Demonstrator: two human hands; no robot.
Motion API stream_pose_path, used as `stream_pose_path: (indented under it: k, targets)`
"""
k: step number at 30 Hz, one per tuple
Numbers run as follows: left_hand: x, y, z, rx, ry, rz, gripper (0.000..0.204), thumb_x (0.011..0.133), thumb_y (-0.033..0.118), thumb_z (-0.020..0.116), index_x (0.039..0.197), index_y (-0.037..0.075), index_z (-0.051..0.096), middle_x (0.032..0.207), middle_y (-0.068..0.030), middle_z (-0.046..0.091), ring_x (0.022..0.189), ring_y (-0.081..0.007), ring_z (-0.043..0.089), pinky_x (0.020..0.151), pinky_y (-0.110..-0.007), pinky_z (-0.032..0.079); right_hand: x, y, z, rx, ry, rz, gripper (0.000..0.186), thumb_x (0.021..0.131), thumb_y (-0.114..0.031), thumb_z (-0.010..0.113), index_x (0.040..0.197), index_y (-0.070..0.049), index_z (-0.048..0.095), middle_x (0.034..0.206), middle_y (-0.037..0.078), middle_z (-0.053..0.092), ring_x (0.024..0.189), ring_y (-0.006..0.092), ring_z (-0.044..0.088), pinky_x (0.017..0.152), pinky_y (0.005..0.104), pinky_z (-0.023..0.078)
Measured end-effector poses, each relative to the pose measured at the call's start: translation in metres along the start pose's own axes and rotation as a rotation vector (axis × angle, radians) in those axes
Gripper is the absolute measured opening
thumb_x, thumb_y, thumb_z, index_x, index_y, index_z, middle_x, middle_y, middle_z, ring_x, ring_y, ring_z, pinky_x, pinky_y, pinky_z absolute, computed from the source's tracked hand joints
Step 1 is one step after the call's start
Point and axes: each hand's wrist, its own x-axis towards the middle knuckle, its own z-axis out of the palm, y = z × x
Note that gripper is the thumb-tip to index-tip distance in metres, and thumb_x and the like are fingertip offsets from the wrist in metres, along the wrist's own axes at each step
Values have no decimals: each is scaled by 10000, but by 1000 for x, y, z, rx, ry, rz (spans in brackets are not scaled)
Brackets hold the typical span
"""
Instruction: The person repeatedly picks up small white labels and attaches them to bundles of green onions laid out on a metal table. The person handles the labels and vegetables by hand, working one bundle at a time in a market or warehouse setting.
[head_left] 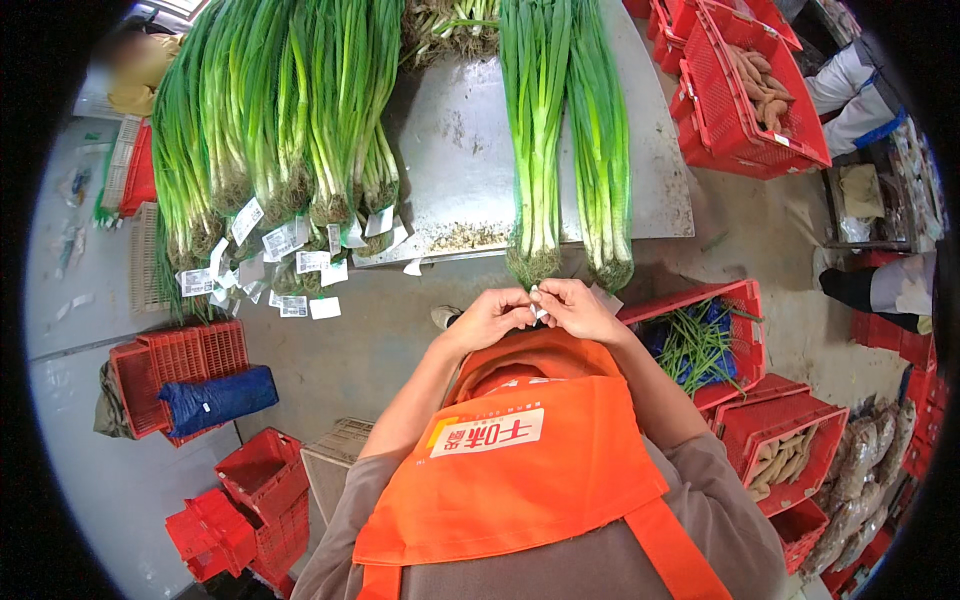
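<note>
My left hand (pixel 495 318) and my right hand (pixel 577 308) meet at the table's front edge, fingers closed. Between their fingertips they pinch a small white label (pixel 539 306). It is just below the root end of a netted bundle of green onions (pixel 538 170); whether it is fastened to the net is hidden by my fingers. A second netted green onion bundle (pixel 601 165) lies alongside on the right, its roots over the edge. To the left, a heap of netted green onion bundles (pixel 290 130) carries several white tags (pixel 285 240) hanging at the roots.
The metal table (pixel 450 130) has soil crumbs along its front edge. Loose onions (pixel 455 30) lie at its back. Red crates surround me: one with sweet potatoes (pixel 765 85), one with green stalks (pixel 695 345), others stacked (pixel 265 480) at lower left. Another person (pixel 140 75) is at upper left.
</note>
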Motion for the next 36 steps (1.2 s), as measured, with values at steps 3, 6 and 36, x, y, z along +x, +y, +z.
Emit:
stream_pose_path:
  k: [3, 6, 36]
  targets:
    - [2, 4, -1, 5, -40, -23, 171, 887, 156, 547, 822, 6, 600, 699, 4, 558, 675, -60, 494, 613, -216, 418, 1, 1, 1, -8, -5, -38, 286, 928, -196, 472, 728, 5, 512, 604, 3, 507, 538, 61, 467, 496, 227, 398]
    - [10, 16, -1, 130, -69, -98, 202, 890, 190, 553, 837, 13, 634, 691, -1, 587, 663, -52, 501, 602, -211, 422, 3, -3, 0, -36, -40, 1, 294, 930, -183, 458, 698, -4, 488, 584, -1, 488, 518, 59, 449, 482, 230, 387]
    - [6, 36, 31, -1051, 366, 176, 196, 894, 205, 514, 748, 74, 503, 597, -5, 452, 588, -129, 458, 601, -269, 381, -16, -67, 42, 975, 352, -192, 187, 953, -171, 420, 839, -40, 490, 697, 24, 491, 605, 108, 437, 574, 257, 361]
